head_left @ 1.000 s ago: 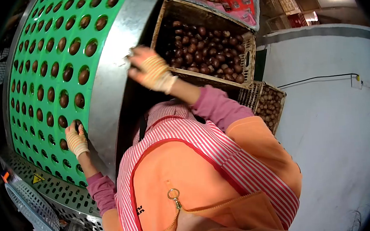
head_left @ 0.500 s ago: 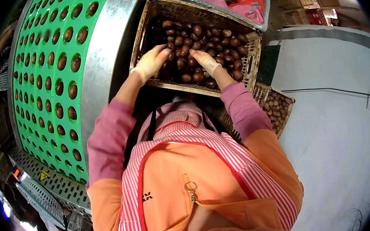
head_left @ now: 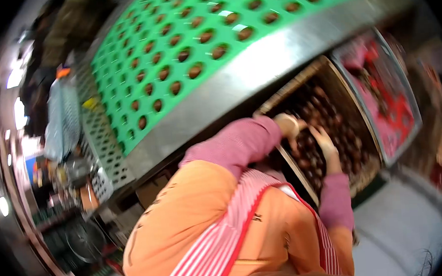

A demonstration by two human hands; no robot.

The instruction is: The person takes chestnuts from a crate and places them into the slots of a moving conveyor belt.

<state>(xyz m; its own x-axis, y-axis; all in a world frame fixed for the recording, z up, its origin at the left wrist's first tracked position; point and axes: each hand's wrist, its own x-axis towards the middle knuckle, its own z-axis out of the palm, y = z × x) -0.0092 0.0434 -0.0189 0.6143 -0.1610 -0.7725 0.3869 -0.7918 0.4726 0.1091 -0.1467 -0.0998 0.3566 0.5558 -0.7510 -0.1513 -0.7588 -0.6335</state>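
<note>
A worn wooden-looking crate (head_left: 292, 85) is filled with glossy, dark brown, round nuts (head_left: 343, 136), whose exact kind I cannot tell. Both hands are inside it and wear pale, thin coverings. My left hand (head_left: 290, 127) is at the crate's near-left corner, fingers down against the nuts. Motion blur smears those fingers, so their grip is unclear. Just to its right, my right hand (head_left: 324, 143) lies over the nuts with its fingers stretched out and apart. Nothing shows in its grasp.
A curved green conveyor (head_left: 174, 103) with brown nuts in its holes rises ahead, edged by a metal guard (head_left: 257, 73). A plastic-lined box (head_left: 401, 116) with pink and red material adjoins the crate. At left are a perforated metal panel (head_left: 94, 124) and a pale blue basket (head_left: 63, 119).
My head and body have turned left, so the crate now appears farther right and tilted. My hands stay in the crate, and the right hand's fingers look more extended.
</note>
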